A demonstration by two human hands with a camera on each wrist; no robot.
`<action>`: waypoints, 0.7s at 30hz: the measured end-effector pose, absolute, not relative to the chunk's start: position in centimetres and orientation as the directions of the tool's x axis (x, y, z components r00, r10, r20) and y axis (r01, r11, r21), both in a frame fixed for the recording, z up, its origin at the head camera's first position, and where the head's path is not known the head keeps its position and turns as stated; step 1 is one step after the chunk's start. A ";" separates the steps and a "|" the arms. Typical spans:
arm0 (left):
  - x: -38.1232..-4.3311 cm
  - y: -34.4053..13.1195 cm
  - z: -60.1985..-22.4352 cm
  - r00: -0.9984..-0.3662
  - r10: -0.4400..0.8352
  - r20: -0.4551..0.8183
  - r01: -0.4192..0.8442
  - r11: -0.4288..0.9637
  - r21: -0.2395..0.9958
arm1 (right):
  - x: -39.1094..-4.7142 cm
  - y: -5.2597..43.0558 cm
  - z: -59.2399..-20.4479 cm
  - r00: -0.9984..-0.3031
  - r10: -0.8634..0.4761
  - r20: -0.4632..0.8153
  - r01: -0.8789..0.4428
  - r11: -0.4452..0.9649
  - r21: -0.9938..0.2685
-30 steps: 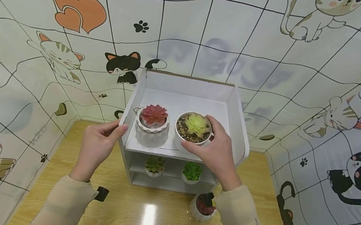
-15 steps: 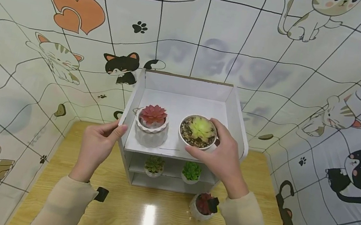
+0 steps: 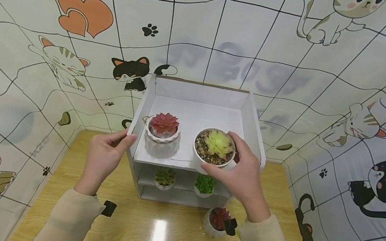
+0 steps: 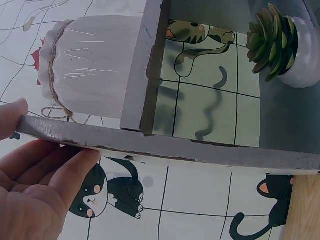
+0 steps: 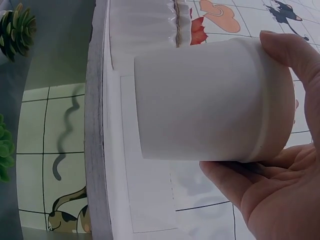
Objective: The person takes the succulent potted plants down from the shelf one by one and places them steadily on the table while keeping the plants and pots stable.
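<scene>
Left hand point(image 3: 104, 157) pinches the white shelf unit point(image 3: 201, 93) at its eight o'clock edge. White succulent pot point(image 5: 205, 107), at the unit's top tier, axis near upright, lies ten o'clock from the nearer right hand point(image 3: 243, 177), which grips it.

Free gap between red potted succulent point(image 3: 161, 147) and yellow-green potted succulent point(image 3: 215, 144); raised side walls point(image 3: 255, 131) as barriers beyond both.

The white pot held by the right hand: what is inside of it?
Inside the white pot, a pale yellow-green succulent sits in brownish gravel. Whatever lies directly beneath the succulent and below the gravel's surface is covered and cannot be seen.
</scene>
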State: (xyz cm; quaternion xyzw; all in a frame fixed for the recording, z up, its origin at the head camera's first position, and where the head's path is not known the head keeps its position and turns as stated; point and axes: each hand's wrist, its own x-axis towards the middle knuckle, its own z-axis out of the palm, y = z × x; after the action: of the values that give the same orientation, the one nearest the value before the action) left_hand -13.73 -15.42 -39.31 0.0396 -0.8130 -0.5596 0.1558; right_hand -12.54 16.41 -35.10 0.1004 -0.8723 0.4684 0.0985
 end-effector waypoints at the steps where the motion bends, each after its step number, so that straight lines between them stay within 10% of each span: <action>1: -13.7 -15.4 -39.3 -0.948 -0.239 0.211 0.112 0.371 0.922 | -12.4 16.4 -35.1 -0.962 -0.082 0.260 -0.262 0.540 -0.800; 21: -13.7 -15.3 -39.3 -0.947 -0.234 0.222 0.125 0.367 0.922 | -10.4 17.0 -36.1 -0.953 -0.081 0.291 -0.289 0.530 -0.797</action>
State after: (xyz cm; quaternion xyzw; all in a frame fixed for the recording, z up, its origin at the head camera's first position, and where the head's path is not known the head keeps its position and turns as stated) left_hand -13.73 -15.33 -39.28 0.0336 -0.8111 -0.5616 0.1599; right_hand -10.38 17.04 -36.09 0.1064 -0.8677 0.4729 0.1098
